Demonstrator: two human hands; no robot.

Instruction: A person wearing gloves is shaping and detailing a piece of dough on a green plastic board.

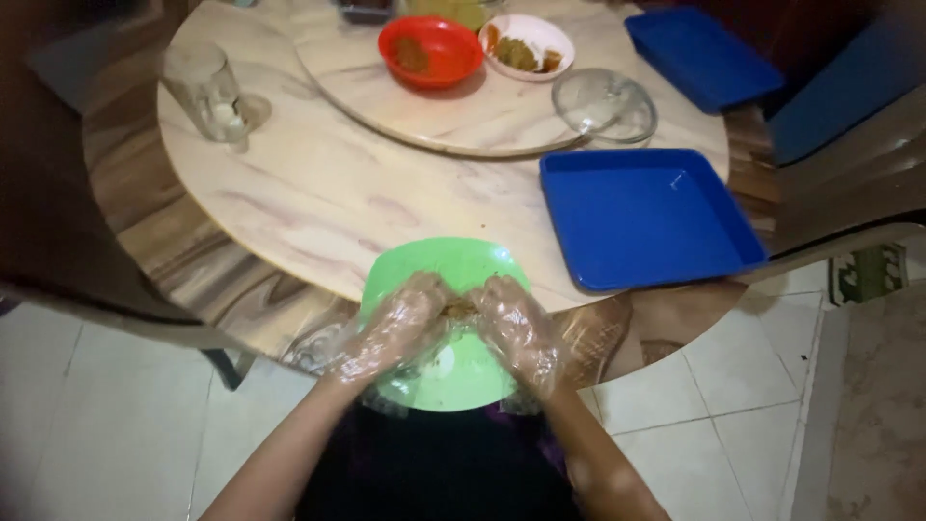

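1. Left hand (394, 333) in a clear plastic glove, fingers curled in, pinching a small brownish lump of food (459, 310) from the left side.
2. Right hand (517, 330), same kind of glove, fingers bent onto the same lump from the right. Both hands grip it together.
3. Lump sits between the fingertips, over the middle of a round green plastic plate (453, 260). Can't tell if it touches the plate.
4. Plate rests at the near edge of the round marble-pattern table (318, 193).
5. Shallow blue square plastic tray (644, 216) just right of the plate; second blue tray (702, 56) further back.
6. On the turntable: red bowl (430, 50), white bowl (527, 44), both with brown food. Clear glass lid (604, 104) near them.
7. Clear drinking glass (206, 89) far left.
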